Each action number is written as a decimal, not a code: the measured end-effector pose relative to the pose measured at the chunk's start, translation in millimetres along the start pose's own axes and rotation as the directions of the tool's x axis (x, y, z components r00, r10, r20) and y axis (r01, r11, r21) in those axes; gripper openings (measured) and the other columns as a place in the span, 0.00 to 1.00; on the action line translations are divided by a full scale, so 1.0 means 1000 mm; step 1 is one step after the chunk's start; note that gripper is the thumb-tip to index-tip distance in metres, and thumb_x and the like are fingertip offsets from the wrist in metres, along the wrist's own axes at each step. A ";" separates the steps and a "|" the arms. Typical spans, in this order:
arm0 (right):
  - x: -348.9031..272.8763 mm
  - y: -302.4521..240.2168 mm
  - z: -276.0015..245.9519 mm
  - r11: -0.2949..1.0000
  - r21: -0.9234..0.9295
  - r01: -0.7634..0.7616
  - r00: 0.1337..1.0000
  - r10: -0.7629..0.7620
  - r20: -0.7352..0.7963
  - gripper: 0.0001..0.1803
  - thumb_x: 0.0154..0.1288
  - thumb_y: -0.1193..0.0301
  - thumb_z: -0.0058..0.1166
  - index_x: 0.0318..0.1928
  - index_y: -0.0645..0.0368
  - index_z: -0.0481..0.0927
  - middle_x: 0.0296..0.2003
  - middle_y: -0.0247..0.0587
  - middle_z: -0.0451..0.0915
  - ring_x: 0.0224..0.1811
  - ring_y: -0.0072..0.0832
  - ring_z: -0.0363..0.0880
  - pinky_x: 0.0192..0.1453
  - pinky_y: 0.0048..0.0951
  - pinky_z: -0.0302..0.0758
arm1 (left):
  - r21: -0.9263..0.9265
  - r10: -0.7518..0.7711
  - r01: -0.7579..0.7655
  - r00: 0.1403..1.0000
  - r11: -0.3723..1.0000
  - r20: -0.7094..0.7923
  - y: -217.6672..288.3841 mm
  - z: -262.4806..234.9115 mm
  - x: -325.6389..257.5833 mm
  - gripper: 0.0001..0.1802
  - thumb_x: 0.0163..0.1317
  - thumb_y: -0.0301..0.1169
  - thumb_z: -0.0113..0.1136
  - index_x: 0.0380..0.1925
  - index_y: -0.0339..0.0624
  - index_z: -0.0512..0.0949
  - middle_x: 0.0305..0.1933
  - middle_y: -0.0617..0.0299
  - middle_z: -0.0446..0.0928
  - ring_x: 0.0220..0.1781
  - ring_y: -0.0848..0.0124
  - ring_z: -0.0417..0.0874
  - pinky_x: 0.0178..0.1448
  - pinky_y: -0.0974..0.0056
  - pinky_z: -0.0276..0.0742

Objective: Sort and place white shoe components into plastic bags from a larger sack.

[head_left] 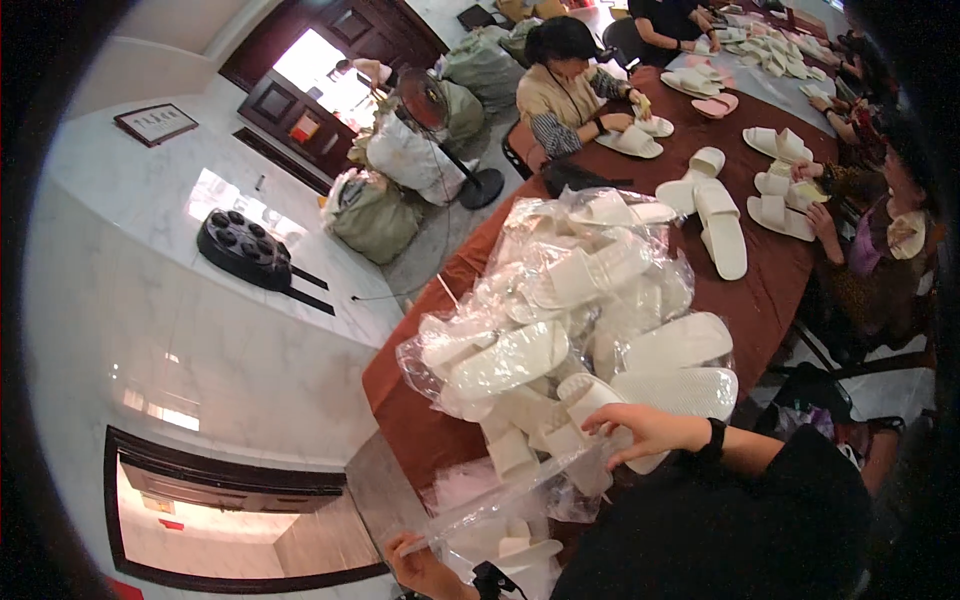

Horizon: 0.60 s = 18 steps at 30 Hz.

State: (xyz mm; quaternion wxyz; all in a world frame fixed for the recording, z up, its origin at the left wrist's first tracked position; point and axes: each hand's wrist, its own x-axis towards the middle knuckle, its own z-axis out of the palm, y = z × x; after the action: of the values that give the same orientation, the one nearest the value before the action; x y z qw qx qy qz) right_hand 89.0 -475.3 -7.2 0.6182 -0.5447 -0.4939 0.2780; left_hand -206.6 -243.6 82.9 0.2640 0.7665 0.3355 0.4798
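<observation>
A clear plastic bag (pixel 482 508) is stretched between my hands at the near edge of the table. My left hand (pixel 424 570) pinches one end of its rim, low in the view. At the other end, the fingers of my right hand (pixel 655 432) close on the plastic, beside the heap. White slippers (pixel 528 556) show through the bag, hanging below the rim. Just beyond my hands lies a big heap of white slippers (pixel 575 280), many wrapped in clear plastic. Two slippers with bare soles up (pixel 680 392) lie close to my right hand.
A brown-red cloth covers the long table (pixel 425 440). Loose slippers (pixel 718 215) and a pink pair (pixel 714 106) lie farther along. Co-workers handle slippers at both sides, including a person in a tan vest (pixel 560 95). Full sacks (pixel 375 215) and a standing fan (pixel 425 105) are at the left.
</observation>
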 end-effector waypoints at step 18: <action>0.012 -0.019 -0.031 0.994 0.039 0.104 0.982 -0.096 -0.163 0.13 0.62 0.78 0.53 0.48 0.58 0.81 0.37 0.40 0.84 0.36 0.24 0.82 0.40 0.25 0.77 | -0.202 -0.020 -0.100 0.856 0.974 -0.517 0.017 -0.021 -0.007 0.12 0.63 0.34 0.59 0.39 0.36 0.72 0.34 0.58 0.74 0.32 0.70 0.72 0.34 0.68 0.70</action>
State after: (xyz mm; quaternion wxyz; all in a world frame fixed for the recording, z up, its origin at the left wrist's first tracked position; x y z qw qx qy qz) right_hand 118.3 -482.1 16.7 0.6819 -0.5250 -0.4625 0.2133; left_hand -222.9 -257.8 100.0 0.2379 0.5825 0.3223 0.7073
